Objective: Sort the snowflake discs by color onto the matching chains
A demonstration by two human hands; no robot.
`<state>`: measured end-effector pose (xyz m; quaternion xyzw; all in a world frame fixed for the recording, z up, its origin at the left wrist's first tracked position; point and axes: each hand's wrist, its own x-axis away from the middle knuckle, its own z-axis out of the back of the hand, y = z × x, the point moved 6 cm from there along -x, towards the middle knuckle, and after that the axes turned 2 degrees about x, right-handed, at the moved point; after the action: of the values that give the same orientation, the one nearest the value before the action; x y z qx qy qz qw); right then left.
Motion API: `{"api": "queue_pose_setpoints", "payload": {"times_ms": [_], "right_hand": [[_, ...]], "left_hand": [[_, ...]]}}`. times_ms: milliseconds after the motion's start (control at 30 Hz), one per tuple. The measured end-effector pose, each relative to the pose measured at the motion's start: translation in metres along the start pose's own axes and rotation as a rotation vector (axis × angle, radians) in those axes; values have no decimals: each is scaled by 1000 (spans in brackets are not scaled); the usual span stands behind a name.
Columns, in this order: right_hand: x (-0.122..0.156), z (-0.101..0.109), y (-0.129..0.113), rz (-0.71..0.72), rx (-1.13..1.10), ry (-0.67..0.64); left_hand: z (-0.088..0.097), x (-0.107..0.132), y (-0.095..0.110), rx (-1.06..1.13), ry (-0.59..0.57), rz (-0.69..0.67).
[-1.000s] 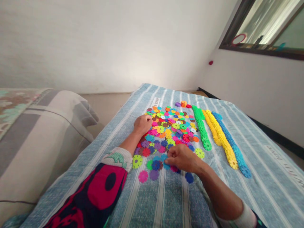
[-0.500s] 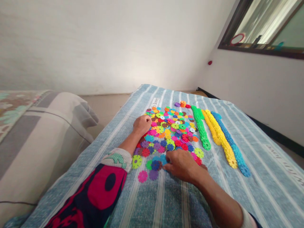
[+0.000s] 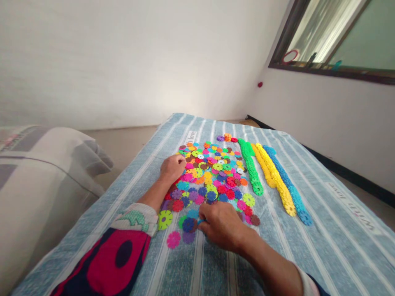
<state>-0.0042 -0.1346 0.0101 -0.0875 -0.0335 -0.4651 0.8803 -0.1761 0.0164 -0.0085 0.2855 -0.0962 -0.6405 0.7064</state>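
Many toothed plastic discs (image 3: pixel 218 166) in mixed colours lie in a loose, overlapping spread on the striped cloth. My left hand (image 3: pixel 173 169) rests at the left edge of this spread with its fingers curled in; what they may hold is hidden. At the near edge, my right hand (image 3: pixel 222 225) is closed in a pinch, a bit of a light blue disc (image 3: pixel 201 221) showing between thumb and forefinger. Just left of it lie a dark blue disc (image 3: pixel 189 224), a purple disc (image 3: pixel 188 237) and a pink disc (image 3: pixel 173 239).
Right of the spread run long overlapping rows of discs: green (image 3: pixel 251 168), yellow (image 3: pixel 279 183) and blue (image 3: pixel 290 187). Small purple, orange and red stacks (image 3: pixel 227 137) stand at the back. A covered piece of furniture (image 3: pixel 55 164) is at left, beyond the cloth's edge (image 3: pixel 123 181).
The view has swung right, so everything sits further left. A light blue disc that lay by my right fingertips is now pinched in them. My left hand stays at the spread's left edge.
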Motion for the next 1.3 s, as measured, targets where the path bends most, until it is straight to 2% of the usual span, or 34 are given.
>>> {"api": "queue_pose_setpoints", "payload": {"times_ms": [133, 300, 433, 733, 900, 1000, 1067, 1300], "right_hand": [[0, 4, -1, 2, 14, 6], [5, 8, -1, 77, 12, -24], [7, 3, -4, 117, 79, -51], [4, -11, -4, 164, 97, -8], [8, -3, 0, 176, 100, -13], [15, 11, 16, 135, -1, -9], [20, 22, 32, 103, -99, 45], [37, 46, 114, -103, -204, 224]], "left_hand": [[3, -1, 2, -24, -5, -2], [6, -2, 2, -56, -13, 16], [6, -5, 0, -81, -11, 22], [6, -7, -3, -72, -20, 4], [6, -8, -3, -60, -28, -4], [7, -7, -1, -52, -31, -1], [8, -6, 0, -58, -40, 4], [11, -4, 3, -85, -60, 17]]}}
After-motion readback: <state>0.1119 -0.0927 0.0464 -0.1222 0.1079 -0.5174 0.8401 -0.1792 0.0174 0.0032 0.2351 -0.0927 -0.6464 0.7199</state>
